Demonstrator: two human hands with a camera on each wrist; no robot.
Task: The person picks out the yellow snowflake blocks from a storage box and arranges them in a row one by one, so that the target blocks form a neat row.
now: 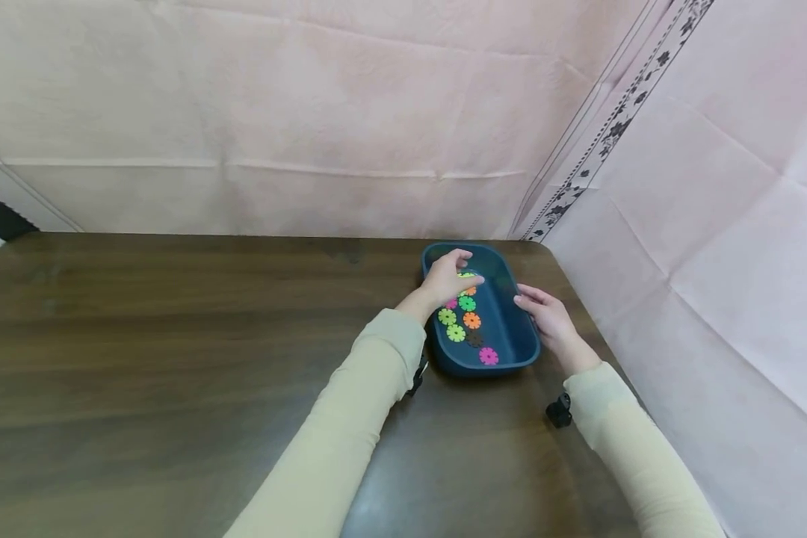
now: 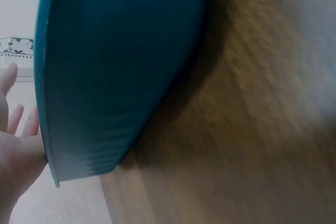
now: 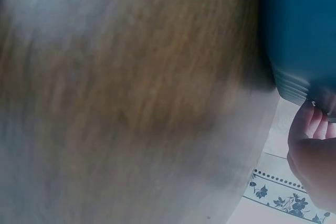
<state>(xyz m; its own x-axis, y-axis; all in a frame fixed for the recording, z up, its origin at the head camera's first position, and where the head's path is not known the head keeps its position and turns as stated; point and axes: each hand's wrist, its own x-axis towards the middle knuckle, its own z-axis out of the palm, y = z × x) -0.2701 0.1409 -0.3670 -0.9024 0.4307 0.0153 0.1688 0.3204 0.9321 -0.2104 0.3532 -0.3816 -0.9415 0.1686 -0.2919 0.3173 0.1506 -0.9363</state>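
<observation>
Teal basin (image 1: 504,321), flower discs (image 1: 489,356) inside

It stands toward the wooden table's (image 1: 471,448) right end. The right hand (image 1: 553,319) grips its rim; farther in, the left hand (image 1: 442,284), fingers loose, hovers over discs. Picking seems in hand; a pinch must follow.

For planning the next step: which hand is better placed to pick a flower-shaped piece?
Probably the left hand: it is over the flower-shaped pieces inside the blue tub, while the right hand holds the tub's rim.
</observation>
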